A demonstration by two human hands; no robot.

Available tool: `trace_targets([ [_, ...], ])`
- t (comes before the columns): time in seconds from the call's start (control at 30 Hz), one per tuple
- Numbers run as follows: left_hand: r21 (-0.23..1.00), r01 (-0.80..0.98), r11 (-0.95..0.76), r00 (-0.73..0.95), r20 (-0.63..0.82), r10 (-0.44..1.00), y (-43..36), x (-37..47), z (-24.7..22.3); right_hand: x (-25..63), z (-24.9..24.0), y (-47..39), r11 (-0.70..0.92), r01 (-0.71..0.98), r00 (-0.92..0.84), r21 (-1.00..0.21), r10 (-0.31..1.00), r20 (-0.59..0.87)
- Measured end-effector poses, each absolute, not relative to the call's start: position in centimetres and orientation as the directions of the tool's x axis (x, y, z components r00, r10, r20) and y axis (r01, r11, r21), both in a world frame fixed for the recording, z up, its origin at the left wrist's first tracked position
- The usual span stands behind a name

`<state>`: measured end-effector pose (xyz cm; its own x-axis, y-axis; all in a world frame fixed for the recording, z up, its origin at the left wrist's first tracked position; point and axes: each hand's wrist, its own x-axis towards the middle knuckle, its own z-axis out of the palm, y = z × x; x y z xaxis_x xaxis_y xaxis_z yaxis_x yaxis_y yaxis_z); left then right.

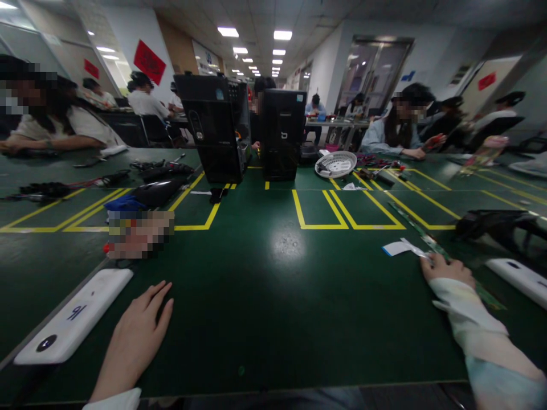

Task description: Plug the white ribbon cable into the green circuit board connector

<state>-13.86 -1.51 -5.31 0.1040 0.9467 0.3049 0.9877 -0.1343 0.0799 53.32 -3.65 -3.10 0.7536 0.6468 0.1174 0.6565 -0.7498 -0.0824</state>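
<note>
My left hand (141,327) lies flat on the green table, fingers stretched out and slightly apart, holding nothing. A white oblong device (77,319) with a round dark lens and a logo is just left of it. On the right, my right hand (450,270) has its fingers curled down over a long, narrow green circuit board strip (414,225), which runs diagonally under the hand. A white flat ribbon cable (399,246) with a blue end sticks out leftward from the fingertips. How the cable joins the strip is hidden by the fingers.
Two black computer towers (280,136) stand at the table's middle back. A white basket (336,164) holds small parts. Yellow tape (325,226) marks boxes on the table. A black strap-like item (499,225) and another white device (523,279) lie far right. Several people sit around.
</note>
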Motion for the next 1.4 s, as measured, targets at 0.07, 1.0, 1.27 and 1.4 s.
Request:
trace_targets([
  [0.07,0.083,0.987,-0.138,0.107,0.303,0.947,-1.5,-13.9,-5.4,53.4,-3.1,-3.6,-0.710,0.701,0.711,-0.067,0.688,0.149],
  [1.0,0.075,0.988,-0.133,0.101,0.325,0.940,-1.6,-13.8,-5.6,21.5,-3.7,0.8,0.760,0.592,-0.698,-0.268,0.650,0.300],
  [1.27,0.062,0.991,-0.120,0.094,0.322,0.942,-1.7,-13.6,-5.4,19.8,-3.4,0.1,0.755,0.578,-0.706,-0.311,0.653,0.275],
  [1.4,0.054,0.990,-0.127,0.102,0.334,0.937,-1.6,-13.6,-5.5,20.0,-3.1,0.1,0.755,0.572,-0.710,-0.320,0.651,0.267],
])
